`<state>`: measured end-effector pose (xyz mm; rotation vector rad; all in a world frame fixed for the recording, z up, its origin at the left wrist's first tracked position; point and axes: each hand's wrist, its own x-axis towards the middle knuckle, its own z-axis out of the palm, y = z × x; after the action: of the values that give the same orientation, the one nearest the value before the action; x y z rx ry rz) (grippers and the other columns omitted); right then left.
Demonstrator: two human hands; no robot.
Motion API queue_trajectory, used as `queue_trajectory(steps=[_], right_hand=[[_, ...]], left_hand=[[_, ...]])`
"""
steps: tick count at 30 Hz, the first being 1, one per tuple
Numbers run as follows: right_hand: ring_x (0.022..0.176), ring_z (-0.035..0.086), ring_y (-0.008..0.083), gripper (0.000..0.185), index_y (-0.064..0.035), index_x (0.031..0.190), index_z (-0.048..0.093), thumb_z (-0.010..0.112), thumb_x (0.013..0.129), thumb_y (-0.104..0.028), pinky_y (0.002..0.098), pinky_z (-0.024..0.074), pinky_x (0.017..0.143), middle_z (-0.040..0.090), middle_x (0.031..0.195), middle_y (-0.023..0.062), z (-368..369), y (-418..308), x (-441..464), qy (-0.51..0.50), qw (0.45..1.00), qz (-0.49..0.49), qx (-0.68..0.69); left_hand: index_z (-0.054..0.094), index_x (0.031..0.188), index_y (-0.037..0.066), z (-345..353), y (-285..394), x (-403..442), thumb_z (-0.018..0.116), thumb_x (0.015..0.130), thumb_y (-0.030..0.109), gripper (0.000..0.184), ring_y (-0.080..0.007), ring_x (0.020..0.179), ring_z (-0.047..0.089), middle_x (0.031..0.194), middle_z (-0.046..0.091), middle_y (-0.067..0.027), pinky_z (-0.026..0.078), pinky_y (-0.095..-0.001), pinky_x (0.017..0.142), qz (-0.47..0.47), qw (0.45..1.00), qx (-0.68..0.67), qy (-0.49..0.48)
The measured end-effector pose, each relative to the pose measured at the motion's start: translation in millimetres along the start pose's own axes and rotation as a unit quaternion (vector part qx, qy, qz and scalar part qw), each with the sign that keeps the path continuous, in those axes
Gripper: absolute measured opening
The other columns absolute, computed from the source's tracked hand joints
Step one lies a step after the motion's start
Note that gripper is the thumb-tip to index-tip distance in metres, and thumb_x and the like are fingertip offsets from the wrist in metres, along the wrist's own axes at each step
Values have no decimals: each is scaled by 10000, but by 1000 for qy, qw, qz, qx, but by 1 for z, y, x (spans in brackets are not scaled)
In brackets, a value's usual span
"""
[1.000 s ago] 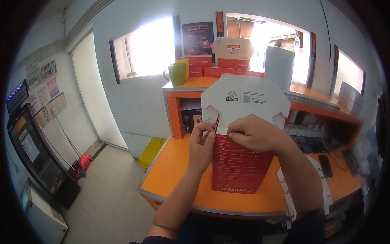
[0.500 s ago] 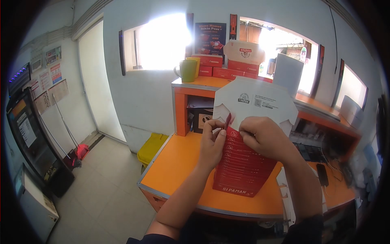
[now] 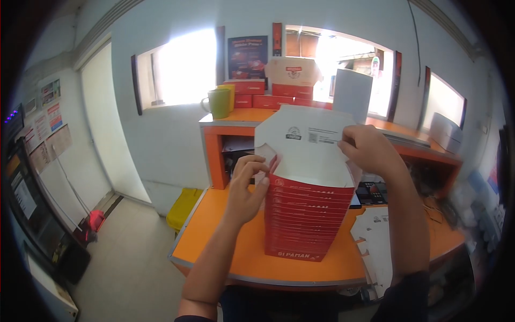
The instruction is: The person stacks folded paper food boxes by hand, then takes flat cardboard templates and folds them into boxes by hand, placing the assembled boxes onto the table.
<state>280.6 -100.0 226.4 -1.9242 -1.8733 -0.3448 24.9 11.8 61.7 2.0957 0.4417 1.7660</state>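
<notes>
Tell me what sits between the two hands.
The open top box of the red stack, white inside with a raised printed lid, between the left hand and right hand; the head view shows it.

The left hand (image 3: 245, 188) is half-curled, thumb (image 3: 260, 190) below its fingers (image 3: 252, 163). Higher, to its right, the right hand (image 3: 367, 148) is bent inward.

So I've got a stack of boxes (image 3: 303, 231) on the table (image 3: 228, 252) right in front of me, left hand (image 3: 248, 189) at the top one's left side, right hand (image 3: 370, 150) by the right edge of its raised lid (image 3: 300, 147). Flat cardboard (image 3: 380, 252) lies right of the stack. Behind it there's a shelf (image 3: 240, 115) with a mug (image 3: 219, 103) left of more boxes (image 3: 272, 101).
</notes>
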Motion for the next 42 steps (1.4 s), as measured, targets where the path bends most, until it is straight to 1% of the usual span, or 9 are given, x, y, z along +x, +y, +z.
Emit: queue_trajectory(steps=[1,4,10,13,19,22,34,37,42], right_hand=[[787,698,286,274,25,949,746,661,953,-235,406,549,769,730,867,174,-5,0,-2,-17,999,48,-15],[793,711,292,296,13,971,766,666,940,-264,410,561,769,744,895,177,8,13,3,-80,990,53,-107],[910,746,302,321,-16,1058,790,684,884,-264,419,587,835,767,975,188,25,7,12,-142,970,74,-181],[941,757,264,225,-32,1024,793,669,904,-177,386,604,832,778,985,140,26,0,10,-137,964,74,-216],[921,759,295,169,-26,958,778,657,903,-130,409,601,829,779,958,139,41,3,9,-96,957,13,-274],[898,763,276,150,-43,949,784,651,930,-110,393,604,805,784,942,124,44,-1,11,-96,942,-20,-321],[865,759,288,184,-20,917,784,628,949,-111,397,599,802,778,916,148,39,-3,12,-76,945,-53,-315],[895,754,310,210,-5,904,776,602,942,-115,411,594,828,768,946,179,40,7,14,-72,957,-26,-278],[842,728,326,246,45,900,751,598,936,-144,422,572,808,743,909,206,36,26,13,-76,990,39,-110]], left_hand=[[624,1077,37,-4,1,3,635,917,86,167,-302,1163,580,1228,595,-136,457,-416,1043,17,999,32,-12],[620,1076,37,-9,1,10,649,905,112,189,-317,1170,574,1253,612,-123,435,-434,1055,17,998,25,-55],[614,1066,30,-7,-7,11,662,895,151,215,-310,1176,552,1230,616,-113,418,-437,1055,50,997,30,-49],[613,1067,26,-8,-9,12,659,893,155,221,-309,1177,545,1232,612,-119,409,-437,1061,56,996,31,-53],[610,1069,13,-1,-15,13,650,906,186,241,-309,1134,546,1232,597,-125,416,-419,1038,64,996,-18,-50],[609,1070,9,-1,-16,13,652,910,191,246,-301,1115,547,1227,593,-122,428,-405,1018,71,996,-3,-48],[607,1066,14,-7,-13,10,674,890,155,235,-285,1157,555,1236,572,-115,453,-407,1019,29,997,-2,-69],[604,1062,12,-10,-12,12,667,880,126,223,-288,1154,564,1227,575,-119,456,-407,1019,44,996,15,-71],[607,1064,14,-16,-17,16,661,856,101,232,-293,1154,570,1226,588,-119,453,-412,1032,54,995,14,-84]])
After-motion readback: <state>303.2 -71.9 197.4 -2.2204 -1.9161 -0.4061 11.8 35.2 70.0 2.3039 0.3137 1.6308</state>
